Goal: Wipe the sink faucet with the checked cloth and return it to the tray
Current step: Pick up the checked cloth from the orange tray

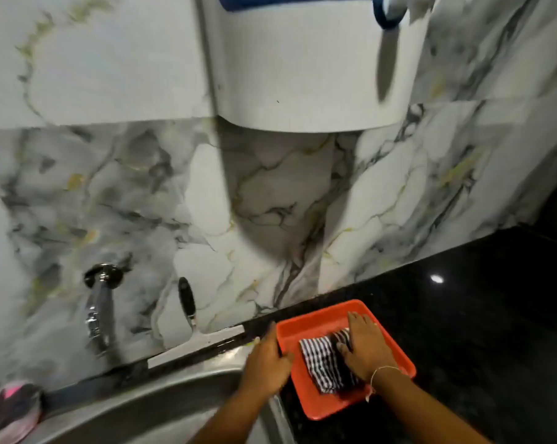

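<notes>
An orange tray [315, 408] sits on the black counter to the right of the sink. Inside it lies the black-and-white checked cloth [318, 360], folded. My right hand [367, 347] rests flat on the cloth's right part, fingers spread, pressing down on it. My left hand [267, 363] grips the tray's left rim, thumb over the edge. The chrome faucet [99, 302] juts from the marble wall at the left, above the steel sink [136, 408], well apart from both hands.
A squeegee [190, 318] with a black handle leans against the marble wall behind the sink. A pink and black scrubber [10, 408] lies at the sink's left edge. A white appliance [309, 65] hangs on the wall above. Black counter [479, 315] stretches right of the tray.
</notes>
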Demonstrator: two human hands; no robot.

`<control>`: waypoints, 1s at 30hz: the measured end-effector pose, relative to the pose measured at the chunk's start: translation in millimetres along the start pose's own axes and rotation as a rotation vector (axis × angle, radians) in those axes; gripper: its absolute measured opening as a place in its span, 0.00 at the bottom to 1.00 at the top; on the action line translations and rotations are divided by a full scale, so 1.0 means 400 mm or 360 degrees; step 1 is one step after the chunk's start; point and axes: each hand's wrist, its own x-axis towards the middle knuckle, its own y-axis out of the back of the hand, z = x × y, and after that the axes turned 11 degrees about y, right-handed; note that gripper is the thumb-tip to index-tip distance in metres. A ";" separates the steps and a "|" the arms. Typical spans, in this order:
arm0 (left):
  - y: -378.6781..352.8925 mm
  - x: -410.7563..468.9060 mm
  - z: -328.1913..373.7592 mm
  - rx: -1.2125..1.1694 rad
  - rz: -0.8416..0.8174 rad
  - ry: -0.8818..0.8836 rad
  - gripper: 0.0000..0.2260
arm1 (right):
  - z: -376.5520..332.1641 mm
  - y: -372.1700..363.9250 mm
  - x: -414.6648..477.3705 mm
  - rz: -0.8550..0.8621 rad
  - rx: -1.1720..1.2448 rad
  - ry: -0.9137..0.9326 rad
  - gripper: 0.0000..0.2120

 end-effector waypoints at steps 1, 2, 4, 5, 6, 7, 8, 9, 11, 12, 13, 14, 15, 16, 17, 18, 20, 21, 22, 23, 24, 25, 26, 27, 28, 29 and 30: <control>-0.051 0.021 0.021 -0.0231 -0.0097 0.0077 0.24 | 0.031 -0.021 0.010 -0.0011 0.0070 -0.0095 0.35; -0.096 0.043 0.035 -0.0429 -0.0184 0.0151 0.22 | 0.056 -0.040 0.017 -0.0002 0.0171 -0.0182 0.34; -0.178 0.088 0.073 -0.0705 -0.0277 0.0343 0.20 | 0.103 -0.080 0.034 0.0000 0.0320 -0.0294 0.31; -0.213 0.122 0.068 -0.0804 -0.0337 0.0427 0.19 | 0.125 -0.107 0.046 0.0012 0.0387 -0.0338 0.31; -0.236 0.135 0.073 -0.0902 -0.0425 0.0577 0.18 | 0.138 -0.126 0.052 -0.0016 0.0424 -0.0390 0.31; -0.259 0.155 0.064 -0.0961 -0.0472 0.0708 0.18 | 0.149 -0.145 0.061 -0.0023 0.0452 -0.0424 0.32; -0.271 0.164 0.060 -0.0983 -0.0502 0.0843 0.20 | 0.153 -0.153 0.071 -0.0059 0.0477 -0.0477 0.32; -0.284 0.180 0.046 -0.0952 -0.0515 0.0891 0.21 | 0.161 -0.170 0.083 -0.0092 0.0517 -0.0533 0.32; -0.303 0.207 0.034 -0.0896 -0.0517 0.0977 0.22 | 0.166 -0.198 0.100 -0.0151 0.0651 -0.0656 0.31; -0.305 0.216 0.033 -0.0876 -0.0493 0.1001 0.22 | 0.159 -0.205 0.104 -0.0145 0.0690 -0.0687 0.29; -0.312 0.230 0.032 -0.0854 -0.0458 0.0993 0.22 | 0.162 -0.222 0.109 -0.0101 0.0703 -0.0703 0.27; -0.317 0.240 0.031 -0.0831 -0.0432 0.1003 0.22 | 0.162 -0.233 0.109 -0.0057 0.0694 -0.0731 0.25; -0.322 0.250 0.029 -0.0809 -0.0414 0.1002 0.23 | 0.168 -0.249 0.114 -0.0007 0.0704 -0.0757 0.23; -0.328 0.263 0.027 -0.0794 -0.0403 0.1003 0.23 | 0.171 -0.254 0.119 -0.0001 0.0733 -0.0805 0.22; -0.332 0.273 0.023 -0.0775 -0.0394 0.0986 0.24 | 0.178 -0.264 0.124 -0.0013 0.0777 -0.0851 0.21; -0.336 0.282 0.018 -0.0766 -0.0389 0.0967 0.23 | 0.180 -0.264 0.129 -0.0069 0.0831 -0.0909 0.20; -0.335 0.283 0.020 -0.0749 -0.0401 0.0924 0.18 | 0.181 -0.247 0.139 -0.0116 0.1063 -0.1001 0.11; -0.330 0.278 0.028 -0.0728 -0.0411 0.0890 0.15 | 0.179 -0.230 0.142 -0.0068 0.1275 -0.1049 0.05; -0.326 0.274 0.034 -0.0700 -0.0408 0.0842 0.13 | 0.175 -0.207 0.142 -0.0008 0.1500 -0.1124 0.06; -0.315 0.265 0.044 -0.0670 -0.0414 0.0788 0.13 | 0.171 -0.184 0.137 0.0025 0.1745 -0.1191 0.06; -0.299 0.251 0.054 -0.0652 -0.0420 0.0729 0.14 | 0.165 -0.159 0.128 0.0020 0.2009 -0.1241 0.07; -0.273 0.235 0.061 -0.0645 -0.0441 0.0670 0.15 | 0.158 -0.133 0.117 -0.0006 0.2259 -0.1257 0.10; -0.247 0.219 0.064 -0.0651 -0.0474 0.0610 0.15 | 0.150 -0.107 0.103 -0.0057 0.2472 -0.1245 0.15; -0.216 0.203 0.062 -0.0661 -0.0513 0.0548 0.15 | 0.140 -0.082 0.086 -0.0116 0.2657 -0.1189 0.19; -0.169 0.185 0.052 -0.0664 -0.0533 0.0473 0.14 | 0.116 -0.059 0.071 -0.0168 0.2810 -0.1109 0.21; -0.122 0.166 0.039 -0.0649 -0.0545 0.0407 0.13 | 0.089 -0.042 0.052 -0.0221 0.2955 -0.1035 0.21; -0.073 0.147 0.022 -0.0633 -0.0540 0.0339 0.13 | 0.058 -0.030 0.036 -0.0288 0.3078 -0.0961 0.20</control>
